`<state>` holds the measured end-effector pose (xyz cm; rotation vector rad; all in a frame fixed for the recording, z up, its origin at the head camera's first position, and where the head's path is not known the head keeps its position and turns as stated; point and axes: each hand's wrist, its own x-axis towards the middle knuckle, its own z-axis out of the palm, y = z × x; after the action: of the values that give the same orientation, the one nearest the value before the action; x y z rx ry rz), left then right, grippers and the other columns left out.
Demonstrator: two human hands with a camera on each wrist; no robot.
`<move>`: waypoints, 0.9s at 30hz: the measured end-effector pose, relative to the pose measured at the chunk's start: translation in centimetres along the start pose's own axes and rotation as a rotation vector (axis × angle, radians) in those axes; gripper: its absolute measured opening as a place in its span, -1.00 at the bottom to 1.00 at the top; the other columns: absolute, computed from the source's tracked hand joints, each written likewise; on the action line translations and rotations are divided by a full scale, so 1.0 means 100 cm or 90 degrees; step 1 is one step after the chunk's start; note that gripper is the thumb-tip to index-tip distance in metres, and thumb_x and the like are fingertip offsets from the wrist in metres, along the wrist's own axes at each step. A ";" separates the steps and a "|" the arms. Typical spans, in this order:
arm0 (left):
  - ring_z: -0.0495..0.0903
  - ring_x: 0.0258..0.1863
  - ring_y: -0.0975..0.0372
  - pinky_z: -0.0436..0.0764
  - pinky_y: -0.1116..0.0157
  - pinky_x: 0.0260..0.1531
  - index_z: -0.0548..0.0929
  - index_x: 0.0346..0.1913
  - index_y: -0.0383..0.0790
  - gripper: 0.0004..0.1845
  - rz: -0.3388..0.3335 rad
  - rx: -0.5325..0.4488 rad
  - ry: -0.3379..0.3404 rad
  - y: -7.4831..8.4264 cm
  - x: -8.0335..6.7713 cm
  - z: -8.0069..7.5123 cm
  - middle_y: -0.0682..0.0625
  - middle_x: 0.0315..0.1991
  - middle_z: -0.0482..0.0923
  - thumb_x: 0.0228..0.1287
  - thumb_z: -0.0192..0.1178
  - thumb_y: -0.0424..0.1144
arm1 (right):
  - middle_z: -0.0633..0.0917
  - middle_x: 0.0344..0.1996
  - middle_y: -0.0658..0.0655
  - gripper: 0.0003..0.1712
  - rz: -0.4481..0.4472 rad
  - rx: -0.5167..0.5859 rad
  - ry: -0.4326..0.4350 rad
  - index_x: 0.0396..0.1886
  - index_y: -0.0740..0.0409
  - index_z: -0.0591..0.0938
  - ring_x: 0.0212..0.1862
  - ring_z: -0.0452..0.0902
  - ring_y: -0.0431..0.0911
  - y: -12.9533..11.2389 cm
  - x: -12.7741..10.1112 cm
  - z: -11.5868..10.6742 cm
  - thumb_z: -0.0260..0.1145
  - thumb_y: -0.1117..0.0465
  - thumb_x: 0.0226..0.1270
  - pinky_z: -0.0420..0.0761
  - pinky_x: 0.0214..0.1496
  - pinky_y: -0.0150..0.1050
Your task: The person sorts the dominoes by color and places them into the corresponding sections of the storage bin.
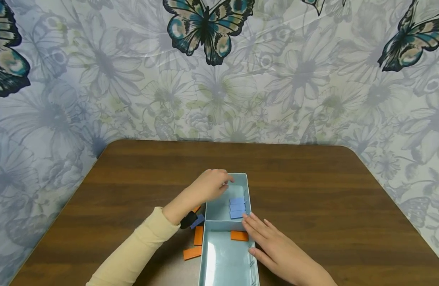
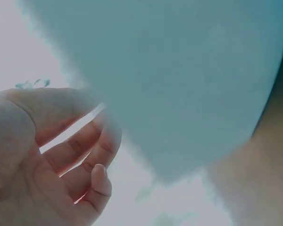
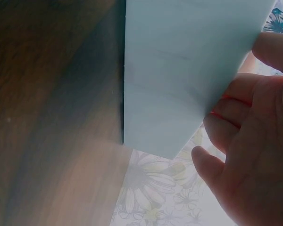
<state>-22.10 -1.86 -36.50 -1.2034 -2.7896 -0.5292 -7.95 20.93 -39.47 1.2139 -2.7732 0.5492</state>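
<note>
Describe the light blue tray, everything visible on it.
The tray is a long, pale blue box with an open top, plastic by its look, lying flat on the brown table at its near edge. A cross wall splits it into two compartments. The far one holds three blue tiles along its right side; the near one holds one orange tile. The left hand rests at its far left rim; the right hand lies flat against its right wall.

Left arm in long cream sleeve (image 1: 133, 250); black band at left wrist (image 1: 188, 219); right hand (image 1: 276, 248) bare, unsleeved.
</note>
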 end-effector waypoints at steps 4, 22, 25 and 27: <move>0.59 -0.35 0.20 0.55 0.32 -0.36 0.68 -0.15 -0.24 -0.81 -0.015 -0.018 0.071 -0.008 -0.020 -0.024 -0.05 -0.28 0.60 0.16 0.26 -0.43 | 0.08 0.43 0.00 -0.35 0.005 -0.006 0.002 0.41 0.17 0.20 0.40 -0.04 -0.06 0.001 0.000 -0.001 0.04 -0.01 0.45 -0.25 0.33 -0.39; 0.58 -0.39 0.28 0.56 0.32 -0.36 0.67 -0.27 -0.20 -0.87 -0.103 -0.054 0.092 -0.020 -0.093 -0.025 0.09 -0.38 0.56 0.08 0.34 -0.39 | 0.12 0.42 0.06 -0.36 0.001 -0.009 0.008 0.41 0.18 0.21 0.40 -0.04 -0.04 0.000 0.000 0.000 0.05 0.00 0.45 -0.23 0.34 -0.37; 0.57 -0.39 0.28 0.55 0.32 -0.37 0.67 -0.27 -0.20 -0.86 -0.113 -0.055 0.089 -0.020 -0.100 -0.021 0.09 -0.37 0.56 0.08 0.35 -0.37 | 0.10 0.43 0.03 -0.36 0.004 -0.009 0.006 0.41 0.17 0.21 0.40 -0.05 -0.05 0.000 0.000 0.000 0.04 -0.01 0.45 -0.23 0.34 -0.37; 0.56 -0.39 0.28 0.55 0.32 -0.37 0.67 -0.27 -0.20 -0.86 -0.123 -0.056 0.085 -0.020 -0.105 -0.017 0.09 -0.36 0.56 0.08 0.35 -0.37 | 0.08 0.43 0.01 -0.36 0.005 -0.011 0.004 0.41 0.17 0.21 0.41 -0.05 -0.06 0.000 0.000 0.000 0.04 -0.01 0.46 -0.23 0.34 -0.37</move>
<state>-16.43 -11.01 -37.43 -0.8800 -2.8084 -0.7246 -7.90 20.93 -39.43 1.1954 -2.7728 0.5286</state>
